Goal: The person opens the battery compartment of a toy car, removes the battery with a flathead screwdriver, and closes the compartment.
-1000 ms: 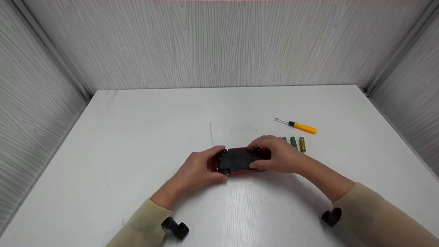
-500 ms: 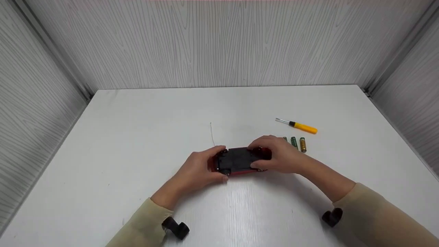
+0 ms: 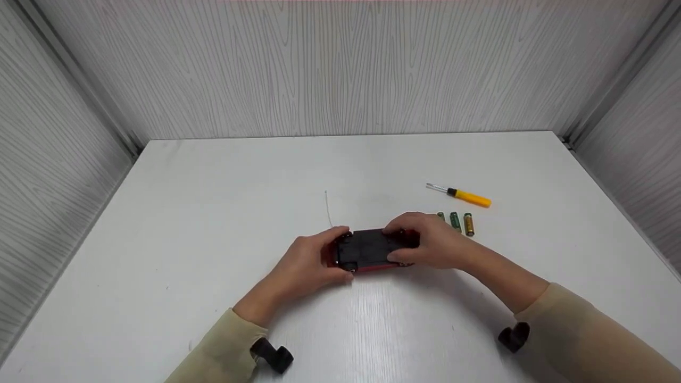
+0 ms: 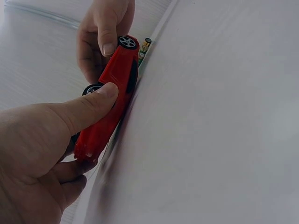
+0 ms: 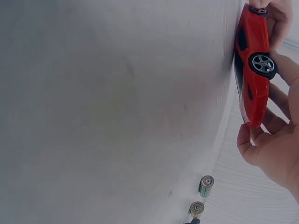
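Observation:
A red toy car [image 3: 367, 249] lies upside down at the middle of the white table, its black underside facing up. My left hand [image 3: 306, 266] grips the car's left end, thumb on the near side and fingers along the far side. Around the right end, my right hand [image 3: 439, 242] holds it the same way, thumb resting at the underside's near edge. From the left end a thin pale wire [image 3: 327, 208] runs away from me. In the left wrist view, the left thumb presses the red side beside a wheel [image 4: 92, 88]. A silver-spoked wheel [image 5: 262, 64] shows in the right wrist view.
Beyond the right hand stand green and gold batteries [image 3: 468, 224], one partly hidden by that hand. A yellow-handled screwdriver [image 3: 471, 198] lies behind them. White wood-grain panels [image 3: 340, 69] enclose the table [image 3: 239, 175] at the back and sides.

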A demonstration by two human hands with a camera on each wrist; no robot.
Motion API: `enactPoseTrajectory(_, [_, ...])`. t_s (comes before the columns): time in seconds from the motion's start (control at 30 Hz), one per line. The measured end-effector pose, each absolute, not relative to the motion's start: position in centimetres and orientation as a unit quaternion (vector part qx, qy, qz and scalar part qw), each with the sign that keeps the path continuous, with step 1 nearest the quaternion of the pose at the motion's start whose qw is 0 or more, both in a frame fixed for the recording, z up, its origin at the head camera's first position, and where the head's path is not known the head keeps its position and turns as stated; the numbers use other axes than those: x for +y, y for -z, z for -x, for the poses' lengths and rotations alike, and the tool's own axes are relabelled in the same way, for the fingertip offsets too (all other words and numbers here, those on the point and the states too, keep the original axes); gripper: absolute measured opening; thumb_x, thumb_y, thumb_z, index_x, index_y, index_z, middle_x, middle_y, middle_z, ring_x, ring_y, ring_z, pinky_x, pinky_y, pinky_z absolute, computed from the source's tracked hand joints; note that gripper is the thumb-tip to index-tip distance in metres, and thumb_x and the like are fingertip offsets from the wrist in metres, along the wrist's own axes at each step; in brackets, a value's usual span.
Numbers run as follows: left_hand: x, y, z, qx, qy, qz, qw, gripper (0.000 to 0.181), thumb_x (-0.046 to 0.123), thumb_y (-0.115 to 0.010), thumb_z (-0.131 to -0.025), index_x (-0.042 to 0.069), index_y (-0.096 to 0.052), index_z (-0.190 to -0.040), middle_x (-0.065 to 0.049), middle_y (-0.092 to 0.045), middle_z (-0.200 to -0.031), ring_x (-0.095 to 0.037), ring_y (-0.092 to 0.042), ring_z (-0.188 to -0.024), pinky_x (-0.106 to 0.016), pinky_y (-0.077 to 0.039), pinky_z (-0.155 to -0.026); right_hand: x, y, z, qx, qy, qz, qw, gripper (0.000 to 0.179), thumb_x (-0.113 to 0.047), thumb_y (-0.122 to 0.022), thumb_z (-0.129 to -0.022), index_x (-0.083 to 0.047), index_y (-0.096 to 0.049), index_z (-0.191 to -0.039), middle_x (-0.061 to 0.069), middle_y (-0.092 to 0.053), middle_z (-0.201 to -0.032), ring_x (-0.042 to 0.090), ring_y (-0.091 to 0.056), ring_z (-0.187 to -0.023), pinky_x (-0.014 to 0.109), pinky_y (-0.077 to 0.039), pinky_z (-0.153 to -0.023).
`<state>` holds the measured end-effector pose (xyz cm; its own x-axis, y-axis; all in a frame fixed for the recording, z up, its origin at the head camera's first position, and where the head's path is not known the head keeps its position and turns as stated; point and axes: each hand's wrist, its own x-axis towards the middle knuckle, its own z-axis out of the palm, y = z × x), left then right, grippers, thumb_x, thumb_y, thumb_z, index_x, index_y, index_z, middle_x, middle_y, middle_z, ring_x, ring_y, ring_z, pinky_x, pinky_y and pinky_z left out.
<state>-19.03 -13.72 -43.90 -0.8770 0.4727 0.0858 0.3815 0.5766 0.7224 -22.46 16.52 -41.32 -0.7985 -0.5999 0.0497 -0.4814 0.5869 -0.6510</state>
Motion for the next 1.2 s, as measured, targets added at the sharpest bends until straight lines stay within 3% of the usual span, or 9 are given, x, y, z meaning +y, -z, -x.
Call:
enactPoseTrajectory(0.4, [-13.68,43.87,18.97,0.885,-0.406,-0.218,0.072,0.087,0.030,-0.095,-0.081,0.022,-0.054,-0.157,0.002,-0.064,-0.146,-0.016,-0.056,-0.137,-0.042,-0.041,-0.117,16.35,41.43,22.55,0.878,0.361,0.297,0.101,0.039,-0.022,-0.086,-0.090,-0.016,-0.077,-0.128,-0.004,-0.070,-0.129,0.020,-0.063,-0.117,0.044,-0.052,-0.101])
enactPoseTrajectory(1.2, [-13.72,44.09,19.11,0.880,-0.412,-0.227,0.062,0.087,0.030,-0.096,-0.081,0.018,-0.054,-0.157,-0.002,-0.064,-0.146,-0.018,-0.056,-0.137,-0.043,-0.041,-0.117,16.42,41.85,22.69,0.890,0.355,0.266,0.104,0.039,-0.028,-0.086,-0.092,-0.020,-0.076,-0.128,-0.003,-0.072,-0.125,0.020,-0.063,-0.112,0.044,-0.053,-0.098])
